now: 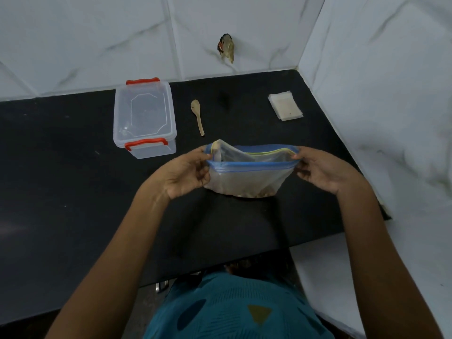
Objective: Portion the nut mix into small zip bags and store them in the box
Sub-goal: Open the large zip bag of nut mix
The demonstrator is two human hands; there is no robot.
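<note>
Black countertop (61,167), white marbled wall tiles (85,33), teal patterned clothing (232,311)

Teal patterned top, bare arms

The person wears a teal top (232,289) of fabric with fine horizontal ribbing, printed with a darker blue oval (192,314) and an olive-yellow triangle (259,313) that points downward. Both arms are uncovered from the left hand (186,174) and right hand (322,172) to the view's bottom edge.

— Can you count the nuts (259,192) in the zip bag (244,178)?
— No, I get only a brown blur through the plastic. I can't identify the dark thing on the wall (226,48) either.
</note>
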